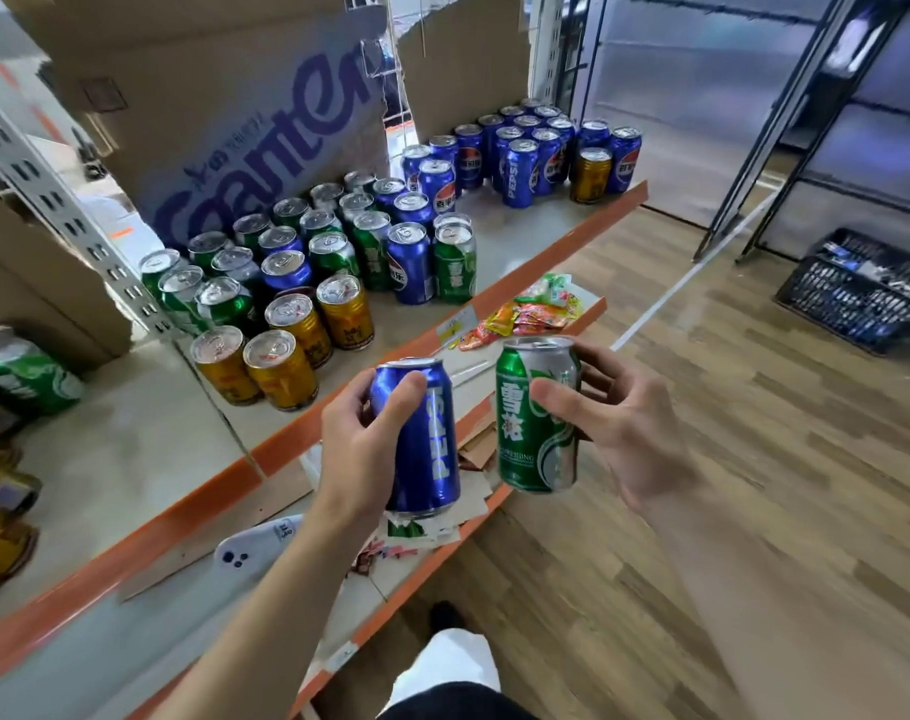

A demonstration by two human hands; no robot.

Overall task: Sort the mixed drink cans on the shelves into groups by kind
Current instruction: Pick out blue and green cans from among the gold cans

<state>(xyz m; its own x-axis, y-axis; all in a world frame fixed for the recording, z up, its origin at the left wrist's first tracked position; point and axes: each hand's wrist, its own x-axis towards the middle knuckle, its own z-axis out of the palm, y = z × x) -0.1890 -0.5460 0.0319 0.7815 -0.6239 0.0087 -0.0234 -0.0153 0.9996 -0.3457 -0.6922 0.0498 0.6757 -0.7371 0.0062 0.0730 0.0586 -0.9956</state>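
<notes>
My left hand grips a blue Pepsi can in front of the shelf edge. My right hand holds a green beer can beside it. Both cans are upright, in the air, a little apart. On the shelf stand several cans: a mixed cluster of green and blue ones in the middle, gold cans at the front left, and a group of blue Pepsi cans at the far right with one gold can among them.
A large cardboard box stands behind the cans. Snack packets lie on the lower shelf, with a white phone and paper scraps nearer me. More green and gold cans sit at the far left. A black crate rests on the wooden floor.
</notes>
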